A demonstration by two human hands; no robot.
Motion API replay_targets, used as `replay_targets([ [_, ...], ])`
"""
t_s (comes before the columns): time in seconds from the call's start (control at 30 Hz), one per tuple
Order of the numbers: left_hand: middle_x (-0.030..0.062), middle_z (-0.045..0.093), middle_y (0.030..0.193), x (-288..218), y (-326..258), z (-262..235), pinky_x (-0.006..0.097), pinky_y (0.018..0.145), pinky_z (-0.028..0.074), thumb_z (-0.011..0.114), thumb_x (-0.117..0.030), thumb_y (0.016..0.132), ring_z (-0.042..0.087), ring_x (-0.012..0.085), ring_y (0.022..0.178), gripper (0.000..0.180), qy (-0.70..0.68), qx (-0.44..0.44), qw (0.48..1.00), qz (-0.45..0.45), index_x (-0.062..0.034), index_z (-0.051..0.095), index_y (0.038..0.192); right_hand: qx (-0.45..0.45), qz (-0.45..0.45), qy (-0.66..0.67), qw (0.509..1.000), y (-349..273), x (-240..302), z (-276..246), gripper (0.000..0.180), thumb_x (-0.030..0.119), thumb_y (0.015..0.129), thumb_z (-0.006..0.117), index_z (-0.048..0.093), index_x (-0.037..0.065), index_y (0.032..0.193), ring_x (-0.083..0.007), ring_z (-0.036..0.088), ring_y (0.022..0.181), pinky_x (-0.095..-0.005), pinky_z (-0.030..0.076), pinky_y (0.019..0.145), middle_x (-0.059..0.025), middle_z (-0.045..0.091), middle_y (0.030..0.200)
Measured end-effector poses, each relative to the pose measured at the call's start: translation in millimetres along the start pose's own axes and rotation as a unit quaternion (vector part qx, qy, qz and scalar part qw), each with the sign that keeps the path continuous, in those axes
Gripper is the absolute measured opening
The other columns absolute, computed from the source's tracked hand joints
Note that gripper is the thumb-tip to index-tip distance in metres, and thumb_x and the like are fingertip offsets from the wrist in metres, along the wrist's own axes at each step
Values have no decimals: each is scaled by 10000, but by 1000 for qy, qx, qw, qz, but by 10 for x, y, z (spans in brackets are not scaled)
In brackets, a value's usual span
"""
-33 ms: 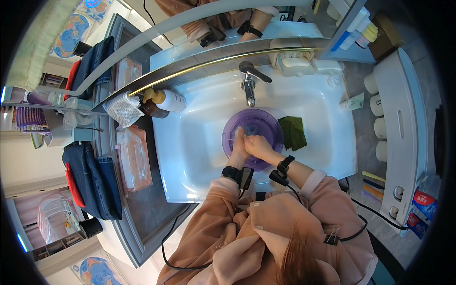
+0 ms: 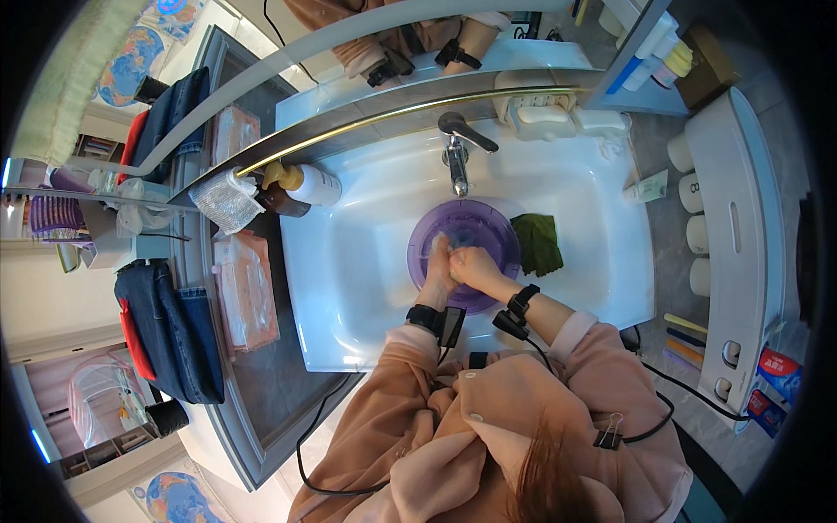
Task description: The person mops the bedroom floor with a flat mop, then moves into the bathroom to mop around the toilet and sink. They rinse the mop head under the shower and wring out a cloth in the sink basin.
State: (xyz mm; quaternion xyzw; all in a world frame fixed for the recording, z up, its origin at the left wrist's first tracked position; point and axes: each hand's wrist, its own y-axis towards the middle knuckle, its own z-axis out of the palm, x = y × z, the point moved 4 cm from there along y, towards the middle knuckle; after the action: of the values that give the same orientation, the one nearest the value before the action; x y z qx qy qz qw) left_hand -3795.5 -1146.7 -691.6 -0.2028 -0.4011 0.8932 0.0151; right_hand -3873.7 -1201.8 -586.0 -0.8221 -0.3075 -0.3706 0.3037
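Both of my hands are together inside a round purple basin [image 2: 504,225] that stands in the white sink. My right hand [image 2: 476,268] is curled into a fist against the left one. My left hand [image 2: 441,268] is beside it, thumb side up, its fingers partly hidden. A pale, see-through bluish thing shows just beyond the fingers, too blurred to name. Both wrists wear black straps with small devices. Right of the basin, a dark green cloth [image 2: 539,244] lies on the sink bottom. Beyond the basin stands a chrome faucet [image 2: 458,166] with a dark lever.
The white sink [image 2: 344,261] surrounds the basin. A white pump bottle [image 2: 316,186] stands at its left back corner, soap dishes [image 2: 542,118] at the back right. A tube [image 2: 647,188] lies on the right rim. Folded jeans [image 2: 166,331] and a pink package [image 2: 246,292] are at the left.
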Motion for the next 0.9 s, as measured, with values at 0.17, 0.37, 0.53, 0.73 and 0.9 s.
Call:
replay_targets([
  [0.17, 67, 571, 985, -159, -184, 93, 333, 756, 469, 507, -414, 893, 563, 201, 879, 400, 265, -49, 961, 67, -61, 512, 1080, -61, 53, -27, 996, 137, -308, -63, 302, 253, 849, 454, 625, 12, 794, -406, 585, 789, -477, 462, 716, -219, 619, 805],
  [0.37, 182, 549, 1061, -730, -681, 230, 361, 847, 443, 549, -372, 864, 544, 304, 961, 530, 739, -86, 645, 176, 21, 454, 1206, -74, 24, -61, 995, -49, -515, -543, 251, 238, 844, 558, 549, 59, 1021, -350, 543, 954, -420, 456, 795, -162, 520, 1101],
  [0.53, 251, 352, 1349, -611, -623, 387, 428, 994, 334, 609, -330, 791, 330, 363, 1270, 610, 843, -18, 483, 237, -69, 408, 1305, -40, -111, -201, 972, -125, -576, -316, 328, 174, 817, 518, 542, 168, 1145, -373, 447, 1124, -436, 430, 886, -146, 429, 1277],
  [0.73, 200, 154, 1465, -14, -157, 20, 550, 1053, 155, 595, -231, 784, 139, 354, 1361, 660, 920, -21, 345, 186, -169, 311, 1376, 37, -45, -323, 945, 18, -927, 318, 454, 141, 844, 439, 454, 170, 1297, -378, 292, 1283, -505, 305, 1006, -163, 281, 1417],
  [0.9, 183, 175, 1463, 107, 63, -208, 504, 1066, 174, 629, -224, 766, 140, 354, 1359, 702, 927, -11, 323, 189, -132, 300, 1380, 83, 9, -346, 934, 127, -1099, 477, 558, 128, 831, 466, 343, 209, 1369, -383, 248, 1301, -519, 311, 991, -160, 240, 1420],
])
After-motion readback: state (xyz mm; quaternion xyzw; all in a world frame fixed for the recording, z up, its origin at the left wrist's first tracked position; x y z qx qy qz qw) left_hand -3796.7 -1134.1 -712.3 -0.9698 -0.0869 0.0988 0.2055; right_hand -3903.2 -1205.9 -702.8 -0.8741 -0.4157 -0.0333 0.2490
